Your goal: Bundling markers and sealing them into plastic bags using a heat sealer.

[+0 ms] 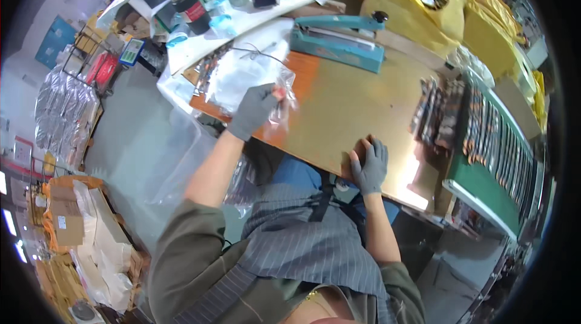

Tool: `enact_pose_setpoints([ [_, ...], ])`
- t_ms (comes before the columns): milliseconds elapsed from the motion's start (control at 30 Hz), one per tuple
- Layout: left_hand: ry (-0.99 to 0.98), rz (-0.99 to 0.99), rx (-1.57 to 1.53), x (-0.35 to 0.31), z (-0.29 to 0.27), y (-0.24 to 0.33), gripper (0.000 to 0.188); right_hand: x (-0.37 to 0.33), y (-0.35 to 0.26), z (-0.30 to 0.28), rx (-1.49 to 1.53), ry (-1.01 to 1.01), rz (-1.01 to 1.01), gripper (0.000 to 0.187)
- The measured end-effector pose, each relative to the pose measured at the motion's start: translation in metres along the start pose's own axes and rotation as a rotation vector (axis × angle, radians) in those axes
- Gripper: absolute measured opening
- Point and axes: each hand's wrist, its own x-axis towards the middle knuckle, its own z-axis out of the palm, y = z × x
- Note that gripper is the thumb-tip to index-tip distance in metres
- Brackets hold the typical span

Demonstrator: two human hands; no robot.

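Note:
My left hand (pixel 253 111), in a grey glove with bare fingertips, is closed at the right side of a pile of clear plastic bags (pixel 245 73). Its fingers pinch a thin clear plastic bag (pixel 279 123), whose film hangs beside and below the fingertips. On the near edge of the tabletop (pixel 345 106) rests my right hand (pixel 370 166), gloved the same way, fingers apart and nothing visible in them. A teal bag sealer (pixel 339 44) with a long lever arm stands at the far side of the table, beyond both hands.
Dark, slender pieces (pixel 437 112) lie bundled at the table's right, beside a green conveyor belt (pixel 508 182) carrying rows of similar ones. Yellow sacks (pixel 417 6) stand behind. A white shelf (pixel 242 18) with jars and a cup is at far left. Cardboard boxes (pixel 66 215) stand lower left.

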Motion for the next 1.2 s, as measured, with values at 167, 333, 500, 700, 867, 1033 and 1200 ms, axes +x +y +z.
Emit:
enact_pose_setpoints([
  [167,0.058,-0.184,-0.106,-0.033,0.108,0.002,0.027,0.027,-0.04,-0.004,1.156,-0.259,0.365,0.033],
  [333,-0.028,-0.446,-0.762,-0.053,0.111,0.003,0.033,0.037,-0.031,-0.033,0.846,0.196,0.346,0.027],
  [500,-0.692,-0.173,-1.363,-0.076,0.131,0.067,0.05,0.02,0.026,-0.031,0.994,-0.134,0.338,0.03],
  [700,-0.264,-0.117,-1.194,-0.056,0.102,0.075,0.066,-0.027,0.04,-0.066,0.233,-0.008,0.252,0.063],
  [867,-0.107,0.121,0.363,0.024,0.092,-0.067,0.048,-0.058,0.056,-0.032,-0.168,0.102,0.045,0.069],
  [1033,0.011,0.215,1.078,0.063,0.145,-0.119,0.067,-0.057,0.054,-0.036,-0.059,0.128,0.054,0.068],
  [1200,-0.019,0.297,1.007,0.088,0.173,-0.116,0.063,-0.052,0.054,-0.038,-0.093,0.103,0.066,0.072],
])
